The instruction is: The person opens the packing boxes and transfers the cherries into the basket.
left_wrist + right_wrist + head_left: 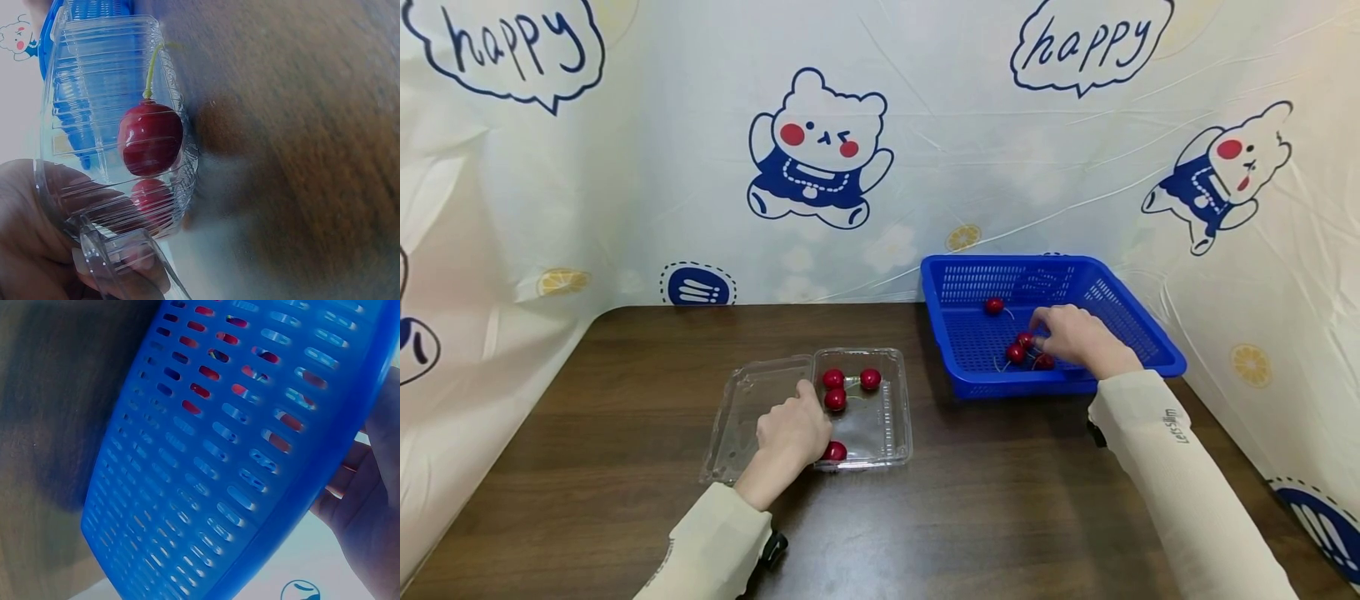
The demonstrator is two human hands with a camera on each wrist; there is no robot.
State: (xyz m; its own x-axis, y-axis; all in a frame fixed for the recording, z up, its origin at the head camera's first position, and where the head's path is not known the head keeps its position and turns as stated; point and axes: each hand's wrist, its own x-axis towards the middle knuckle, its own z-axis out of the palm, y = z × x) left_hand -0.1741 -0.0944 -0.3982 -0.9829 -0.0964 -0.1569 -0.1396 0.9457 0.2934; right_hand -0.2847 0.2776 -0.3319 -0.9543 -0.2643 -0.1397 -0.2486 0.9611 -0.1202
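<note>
A clear plastic clamshell box (898, 417) lies with its lid (737, 417) folded out to the left. Several red cherries (870, 379) with stems are inside it. My left hand (793, 429) grips the box's edge where lid and tray meet; the left wrist view has its fingers (134, 265) around the clear plastic. My right hand (1075, 333) reaches into the blue basket (955, 358), fingertips down at a group of cherries (1015, 353). One cherry (994, 306) lies apart farther back. In the right wrist view the basket wall (187, 469) hides the right fingertips.
The box and basket stand on a dark brown wooden table (625, 433), basket at the back right. A pale printed sheet (700, 167) with cartoon bears hangs behind and along both sides. The basket's rim (1037, 383) rises in front of the right hand.
</note>
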